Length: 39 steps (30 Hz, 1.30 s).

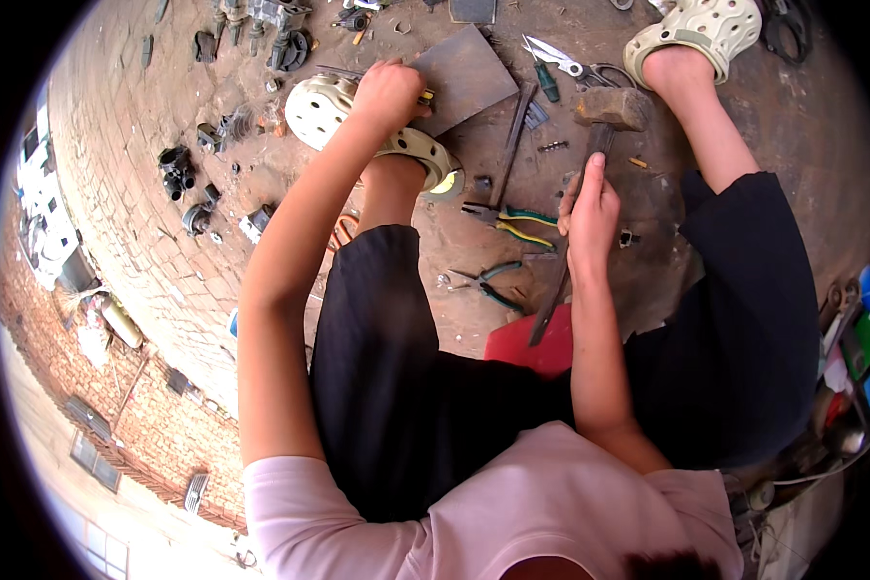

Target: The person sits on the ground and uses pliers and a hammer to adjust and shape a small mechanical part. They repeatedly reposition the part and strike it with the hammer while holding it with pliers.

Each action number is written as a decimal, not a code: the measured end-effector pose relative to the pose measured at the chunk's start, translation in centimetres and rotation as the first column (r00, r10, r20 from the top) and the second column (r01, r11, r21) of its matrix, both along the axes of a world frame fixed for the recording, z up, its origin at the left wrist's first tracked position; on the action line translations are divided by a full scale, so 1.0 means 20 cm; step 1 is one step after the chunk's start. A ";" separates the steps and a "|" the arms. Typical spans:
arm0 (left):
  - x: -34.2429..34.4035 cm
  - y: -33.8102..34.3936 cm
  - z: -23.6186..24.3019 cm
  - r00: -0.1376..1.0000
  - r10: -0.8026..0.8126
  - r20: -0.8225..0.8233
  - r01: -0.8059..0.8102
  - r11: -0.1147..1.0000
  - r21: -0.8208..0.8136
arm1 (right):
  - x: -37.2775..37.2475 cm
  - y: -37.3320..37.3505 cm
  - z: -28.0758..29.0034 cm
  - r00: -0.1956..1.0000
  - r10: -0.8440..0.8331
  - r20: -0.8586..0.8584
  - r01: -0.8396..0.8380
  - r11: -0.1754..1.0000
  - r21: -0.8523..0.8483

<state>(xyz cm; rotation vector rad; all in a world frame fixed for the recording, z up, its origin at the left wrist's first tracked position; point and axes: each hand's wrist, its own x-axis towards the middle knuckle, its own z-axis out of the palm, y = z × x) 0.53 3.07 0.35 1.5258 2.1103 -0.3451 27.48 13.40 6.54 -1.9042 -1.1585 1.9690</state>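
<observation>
My right hand (pixel 593 211) is wrapped round the dark handle of a hammer (pixel 613 108), whose heavy, worn block head points away from me. The handle's tail reaches back toward the red seat (pixel 534 343). Farther out to the left, my left hand (pixel 387 97) is closed at the edge of a flat square metal plate (pixel 468 79). A bit of yellow and black shows by its fingers, but what it grips is mostly hidden. That hand is above my left clog (pixel 317 108).
Between my feet lie a long metal bar (pixel 512 143), pliers with green-yellow handles (pixel 532 220), smaller pliers (pixel 493 283), scissors (pixel 556 58) and a green-handled screwdriver (pixel 547 83). Black machine parts (pixel 176 172) are scattered at the left. My right clog (pixel 696 39) stands at the far right.
</observation>
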 end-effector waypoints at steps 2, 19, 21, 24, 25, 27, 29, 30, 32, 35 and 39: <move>0.04 0.06 0.02 0.997 -0.051 0.062 0.050 0.999 0.012 | 0.01 0.01 -0.01 1.000 -0.005 -0.002 0.005 1.000 -0.008; 0.02 0.24 0.05 0.987 -0.163 0.004 0.160 0.966 -0.203 | 0.06 0.03 -0.14 0.998 -0.030 0.058 0.034 0.997 -0.063; 0.00 0.26 0.06 0.986 -0.165 0.014 0.164 0.957 -0.239 | 0.08 0.02 -0.17 0.998 -0.044 0.043 0.046 0.998 -0.048; -0.10 0.23 0.02 0.977 -0.143 0.160 0.172 0.967 -0.187 | 0.07 0.03 -0.18 0.997 -0.061 0.048 0.064 0.996 -0.067; -0.11 0.24 0.02 0.972 -0.145 0.185 0.185 0.957 -0.225 | 0.06 0.03 -0.18 0.996 -0.067 0.054 0.071 0.995 -0.076; -0.15 0.23 0.05 0.968 -0.113 0.226 0.162 0.964 -0.212 | 0.05 0.04 -0.18 0.995 -0.079 0.055 0.083 0.993 -0.079; -0.17 0.23 0.05 0.959 -0.098 0.266 0.155 0.967 -0.204 | 0.05 0.05 -0.18 0.995 -0.086 0.057 0.090 0.993 -0.081; -0.18 0.23 0.06 0.955 -0.098 0.281 0.160 0.965 -0.206 | 0.05 0.05 -0.18 0.995 -0.087 0.054 0.092 0.992 -0.084; -0.18 0.22 0.04 0.953 -0.088 0.288 0.151 0.968 -0.202 | 0.05 0.05 -0.18 0.995 -0.081 0.055 0.086 0.993 -0.083; -0.19 0.19 0.02 0.959 -0.070 0.275 0.120 0.978 -0.171 | 0.06 0.04 -0.21 0.996 -0.059 0.065 0.064 0.995 -0.074; -0.14 0.19 0.06 0.976 -0.047 0.211 0.076 0.989 -0.130 | 0.10 0.01 -0.29 0.993 -0.036 0.108 0.045 0.996 -0.081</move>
